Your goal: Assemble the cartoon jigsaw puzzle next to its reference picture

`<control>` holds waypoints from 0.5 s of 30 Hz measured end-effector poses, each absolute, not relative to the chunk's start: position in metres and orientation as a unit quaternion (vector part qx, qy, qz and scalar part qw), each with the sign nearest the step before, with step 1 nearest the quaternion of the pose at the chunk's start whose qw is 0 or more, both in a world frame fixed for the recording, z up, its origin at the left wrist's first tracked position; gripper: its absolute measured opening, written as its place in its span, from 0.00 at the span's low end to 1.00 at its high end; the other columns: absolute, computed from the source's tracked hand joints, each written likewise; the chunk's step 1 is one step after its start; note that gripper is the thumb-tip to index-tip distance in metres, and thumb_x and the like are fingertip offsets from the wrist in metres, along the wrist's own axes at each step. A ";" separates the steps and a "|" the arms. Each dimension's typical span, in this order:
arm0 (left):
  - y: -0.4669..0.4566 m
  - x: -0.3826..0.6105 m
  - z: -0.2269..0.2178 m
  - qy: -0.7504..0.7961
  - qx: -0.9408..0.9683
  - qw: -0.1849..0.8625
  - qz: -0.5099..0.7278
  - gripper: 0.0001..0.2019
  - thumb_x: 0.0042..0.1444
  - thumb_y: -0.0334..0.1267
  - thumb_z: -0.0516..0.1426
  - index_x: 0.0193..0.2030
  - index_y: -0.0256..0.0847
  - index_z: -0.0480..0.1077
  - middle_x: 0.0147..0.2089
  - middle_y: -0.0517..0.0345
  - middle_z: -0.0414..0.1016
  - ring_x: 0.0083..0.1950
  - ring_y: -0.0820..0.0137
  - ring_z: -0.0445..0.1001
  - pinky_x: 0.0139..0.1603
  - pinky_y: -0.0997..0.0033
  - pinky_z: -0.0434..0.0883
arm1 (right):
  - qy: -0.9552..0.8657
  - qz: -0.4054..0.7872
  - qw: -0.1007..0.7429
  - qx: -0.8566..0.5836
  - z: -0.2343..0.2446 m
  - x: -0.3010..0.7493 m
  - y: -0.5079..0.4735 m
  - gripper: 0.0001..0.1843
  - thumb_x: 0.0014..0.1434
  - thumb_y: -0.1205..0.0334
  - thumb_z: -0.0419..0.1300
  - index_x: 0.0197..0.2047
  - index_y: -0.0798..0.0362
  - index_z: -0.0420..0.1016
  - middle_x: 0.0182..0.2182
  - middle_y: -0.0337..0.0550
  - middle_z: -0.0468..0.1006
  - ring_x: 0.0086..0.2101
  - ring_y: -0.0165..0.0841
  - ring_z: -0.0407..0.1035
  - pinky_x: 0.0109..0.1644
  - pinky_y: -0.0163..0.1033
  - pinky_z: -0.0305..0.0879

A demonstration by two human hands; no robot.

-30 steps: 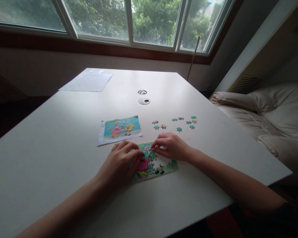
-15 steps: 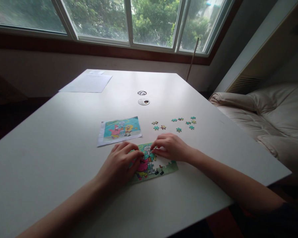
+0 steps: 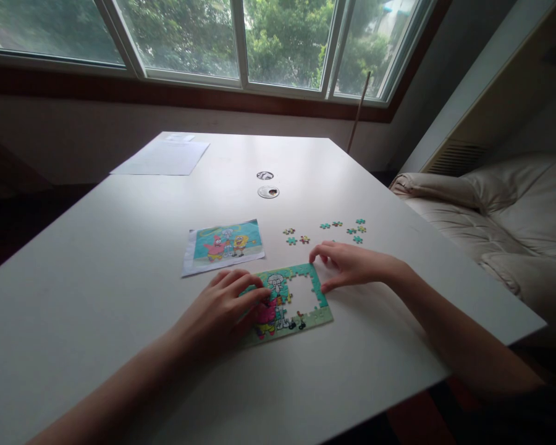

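Note:
A partly assembled cartoon jigsaw puzzle (image 3: 301, 315) lies on the white table (image 3: 120, 259) near its front edge, with a bare gap in its right half. My left hand (image 3: 225, 309) rests flat on the puzzle's left part, fingers stretched out. My right hand (image 3: 352, 264) sits at the puzzle's right upper corner, fingers curved and apart, thumb near the right edge; nothing shows in it. Several loose puzzle pieces (image 3: 327, 231) lie scattered just beyond my right hand. A printed reference picture (image 3: 223, 245) lies left of them.
Sheets of paper (image 3: 162, 157) lie at the table's far left. Two round cable grommets (image 3: 267, 191) sit mid-table. A beige cushioned sofa (image 3: 495, 216) stands to the right of the table, and a window runs along the back wall.
My right hand has moved right, off the puzzle's middle to its right corner, uncovering the gap. The left hand has stayed put on the puzzle.

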State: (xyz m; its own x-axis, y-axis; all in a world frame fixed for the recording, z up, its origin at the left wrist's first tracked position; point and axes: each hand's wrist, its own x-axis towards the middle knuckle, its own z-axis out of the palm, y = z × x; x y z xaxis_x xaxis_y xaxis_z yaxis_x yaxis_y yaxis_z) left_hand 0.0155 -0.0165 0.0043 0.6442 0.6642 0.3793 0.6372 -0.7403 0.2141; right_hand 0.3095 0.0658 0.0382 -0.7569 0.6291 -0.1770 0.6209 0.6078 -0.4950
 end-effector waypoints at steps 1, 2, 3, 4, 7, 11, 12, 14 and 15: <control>-0.017 0.016 0.006 0.346 0.914 0.033 0.210 0.11 0.62 0.36 0.51 0.49 0.46 0.70 0.46 0.53 0.74 0.48 0.63 0.69 0.49 0.62 0.65 | -0.896 0.273 0.009 -0.349 0.038 0.308 0.065 0.28 0.50 0.47 0.65 0.50 0.51 0.67 0.38 0.43 0.68 0.32 0.31 0.63 0.35 0.35 0.61; -0.018 0.017 0.008 0.336 0.920 0.036 0.198 0.12 0.62 0.37 0.51 0.50 0.46 0.69 0.47 0.53 0.74 0.48 0.64 0.70 0.49 0.63 0.65 | -0.896 0.274 0.009 -0.349 0.038 0.307 0.065 0.28 0.50 0.47 0.65 0.50 0.51 0.67 0.38 0.43 0.68 0.32 0.31 0.63 0.35 0.35 0.61; -0.019 0.018 0.009 0.329 0.924 0.036 0.189 0.12 0.62 0.37 0.51 0.51 0.47 0.69 0.48 0.53 0.73 0.48 0.64 0.70 0.49 0.63 0.65 | -0.895 0.276 0.008 -0.350 0.038 0.307 0.064 0.28 0.50 0.47 0.64 0.50 0.51 0.67 0.38 0.43 0.68 0.32 0.31 0.63 0.35 0.35 0.61; -0.019 0.018 0.010 0.325 0.927 0.035 0.183 0.13 0.62 0.37 0.51 0.52 0.47 0.68 0.49 0.52 0.73 0.48 0.65 0.70 0.50 0.63 0.65 | -0.894 0.277 0.009 -0.351 0.037 0.306 0.064 0.28 0.50 0.46 0.64 0.50 0.51 0.67 0.38 0.43 0.68 0.32 0.30 0.63 0.36 0.35 0.61; -0.020 0.018 0.010 0.321 0.929 0.027 0.182 0.13 0.63 0.37 0.50 0.53 0.47 0.68 0.50 0.52 0.73 0.49 0.64 0.71 0.50 0.63 0.65 | -0.893 0.281 0.016 -0.352 0.037 0.306 0.064 0.28 0.50 0.46 0.65 0.51 0.50 0.67 0.39 0.43 0.68 0.32 0.30 0.63 0.35 0.34 0.61; -0.017 0.015 0.009 0.321 0.930 0.017 0.180 0.13 0.63 0.37 0.50 0.53 0.46 0.68 0.50 0.52 0.73 0.48 0.64 0.72 0.48 0.63 0.65 | -0.895 0.273 0.024 -0.353 0.037 0.307 0.065 0.27 0.52 0.46 0.63 0.52 0.50 0.67 0.39 0.43 0.69 0.31 0.30 0.63 0.35 0.34 0.61; -0.017 0.015 0.009 0.319 0.931 0.013 0.177 0.13 0.63 0.37 0.50 0.53 0.46 0.67 0.50 0.52 0.73 0.48 0.64 0.72 0.48 0.62 0.66 | -0.896 0.270 0.023 -0.352 0.037 0.307 0.065 0.27 0.52 0.46 0.63 0.52 0.50 0.67 0.39 0.43 0.69 0.31 0.30 0.63 0.35 0.35 0.61; -0.016 0.014 0.009 0.314 0.933 0.002 0.173 0.13 0.63 0.36 0.50 0.53 0.45 0.67 0.51 0.51 0.73 0.48 0.63 0.72 0.48 0.62 0.66 | -0.897 0.266 0.019 -0.352 0.037 0.307 0.065 0.28 0.52 0.46 0.63 0.52 0.50 0.67 0.39 0.43 0.69 0.32 0.30 0.63 0.36 0.35 0.61; -0.016 0.014 0.009 0.309 0.935 -0.004 0.173 0.13 0.63 0.36 0.50 0.52 0.45 0.68 0.50 0.51 0.73 0.47 0.63 0.73 0.48 0.61 0.66 | -0.897 0.266 0.018 -0.352 0.037 0.307 0.065 0.28 0.52 0.46 0.63 0.53 0.50 0.66 0.39 0.43 0.69 0.32 0.30 0.63 0.36 0.35 0.61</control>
State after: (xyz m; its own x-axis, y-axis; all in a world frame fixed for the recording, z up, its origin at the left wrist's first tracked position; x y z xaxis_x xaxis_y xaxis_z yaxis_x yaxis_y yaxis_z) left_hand 0.0135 -0.0157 0.0091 0.7491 0.5763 0.3267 0.5791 -0.8092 0.0993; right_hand 0.3066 0.0647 0.0365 -0.7510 0.6418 -0.1556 0.6228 0.6099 -0.4900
